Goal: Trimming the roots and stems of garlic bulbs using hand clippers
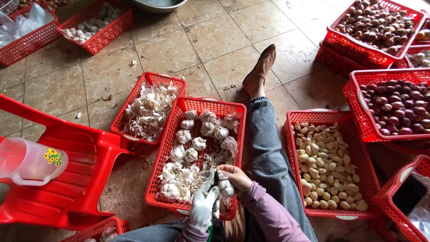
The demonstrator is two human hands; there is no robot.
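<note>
So the whole scene sits on a tiled floor (210, 40), seen from the head camera, with a big red plastic chair (67, 179) lying at 8 o'clock and a clear plastic jug (29, 162) with a small yellow flower sticker resting on it. Red plastic baskets are everywhere: the middle basket (237, 134) holds whole garlic bulbs (199, 143) and loose skins, the skin basket (127, 105) at 10 o'clock of it is full of papery white peelings, and the clove basket (293, 179) at 3 o'clock is filled with peeled cream-coloured cloves (324, 166). Up at 1 to 2 o'clock, stacked shallot baskets (354, 96) carry dark reddish-brown shallots, and at 11 o'clock a far basket (105, 38) has more pale garlic in it. The person's outstretched leg (268, 157) in jeans lies between the middle basket and the clove basket. Down at 6 o'clock, the left hand (204, 204), in a white glove, is clenched round a dark tool (215, 177), and the bare right hand (235, 177) is grasping a garlic bulb (227, 188) right over the near end of the middle basket, the two hands touching.
</note>
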